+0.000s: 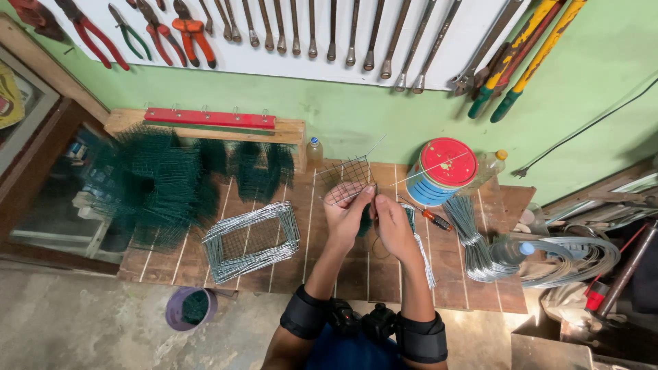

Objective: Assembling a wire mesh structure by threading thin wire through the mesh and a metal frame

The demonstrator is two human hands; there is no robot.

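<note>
Both hands are up over the wooden slatted bench (274, 270): the left hand (345, 214) and right hand (392, 223) pinch the lower edge of a small square panel of dark wire mesh (345, 177), fingers pressed together on it. Just right stands a blue tin with a red lid (444, 171). A stack of bent silver wire frames (252, 240) lies left, heaped green mesh (157, 185) beyond.

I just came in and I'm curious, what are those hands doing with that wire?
A person stands at a wooden table and holds up a small mesh square with both hands. The left hand and right hand pinch its lower edge, where a thin wire runs across. Framed mesh panels lie stacked to the left, cut wire bundles to the right, beside a tin.
</note>
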